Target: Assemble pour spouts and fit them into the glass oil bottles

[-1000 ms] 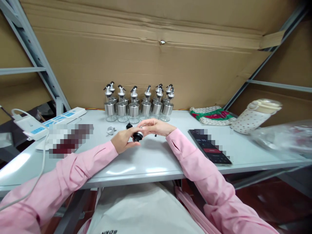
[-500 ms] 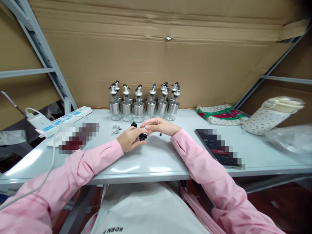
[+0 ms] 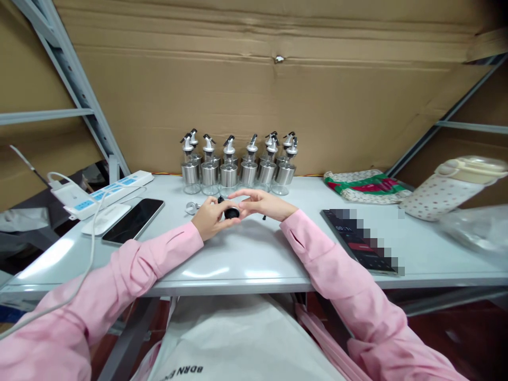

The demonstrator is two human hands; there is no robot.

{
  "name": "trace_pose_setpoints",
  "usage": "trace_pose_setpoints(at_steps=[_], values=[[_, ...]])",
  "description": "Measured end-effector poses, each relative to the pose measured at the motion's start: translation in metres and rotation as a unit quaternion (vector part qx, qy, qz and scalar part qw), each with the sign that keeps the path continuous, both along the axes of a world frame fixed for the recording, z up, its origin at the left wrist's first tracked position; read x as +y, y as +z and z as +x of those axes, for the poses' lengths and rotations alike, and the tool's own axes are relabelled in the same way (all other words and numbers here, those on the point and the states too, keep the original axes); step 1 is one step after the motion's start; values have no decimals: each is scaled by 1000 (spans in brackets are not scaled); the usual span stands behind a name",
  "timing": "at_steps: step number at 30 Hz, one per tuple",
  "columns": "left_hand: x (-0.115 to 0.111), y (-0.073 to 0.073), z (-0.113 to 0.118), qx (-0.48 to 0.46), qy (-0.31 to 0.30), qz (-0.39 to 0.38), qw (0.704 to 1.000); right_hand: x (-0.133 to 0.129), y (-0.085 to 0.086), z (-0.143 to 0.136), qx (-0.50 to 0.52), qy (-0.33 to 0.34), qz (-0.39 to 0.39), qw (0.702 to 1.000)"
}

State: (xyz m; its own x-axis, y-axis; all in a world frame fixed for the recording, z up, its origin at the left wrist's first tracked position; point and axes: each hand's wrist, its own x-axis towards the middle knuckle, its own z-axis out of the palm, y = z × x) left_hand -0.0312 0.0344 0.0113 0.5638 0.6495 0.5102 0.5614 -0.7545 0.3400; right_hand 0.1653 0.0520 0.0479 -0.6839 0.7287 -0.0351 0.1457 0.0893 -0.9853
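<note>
Head view: from my remote seat I've got the left hand (image 3: 210,218) pinching a round black part (image 3: 232,213), thumb and fingers closed on it, in front of the row of bottles (image 3: 229,174). Right hand (image 3: 265,205) has fingertips in close at the part; can't tell whether they grip. Silver piece (image 3: 192,208): near the bottles, front-left. Phone (image 3: 135,220): farther left of the bottles. Spotted flask (image 3: 438,196): well right of the bottles.
</note>
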Motion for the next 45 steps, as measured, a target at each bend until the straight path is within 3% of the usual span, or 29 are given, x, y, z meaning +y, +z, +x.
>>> trace_pose_setpoints(at_steps=[5, 10, 22, 28, 38, 45], values=[[-4, 2, -1, -125, -23, -132, 983, -6, 4, -4, 10, 29, 9, 999], [-7, 1, 0, -153, -88, -109, 978, -5, 3, -6, 19, 6, 30, 999], [-5, -1, -1, -119, -37, -124, 984, -3, -6, -12, 5, -26, 17, 1000], [-5, -2, -1, -136, -45, -137, 980, -4, -9, -15, 1, -26, 38, 999], [-3, -2, 1, -127, -4, -205, 971, -4, -15, -18, -35, -21, 115, 993], [-2, -5, -1, -110, -15, -161, 981, -3, -18, -18, -41, -21, 113, 993]])
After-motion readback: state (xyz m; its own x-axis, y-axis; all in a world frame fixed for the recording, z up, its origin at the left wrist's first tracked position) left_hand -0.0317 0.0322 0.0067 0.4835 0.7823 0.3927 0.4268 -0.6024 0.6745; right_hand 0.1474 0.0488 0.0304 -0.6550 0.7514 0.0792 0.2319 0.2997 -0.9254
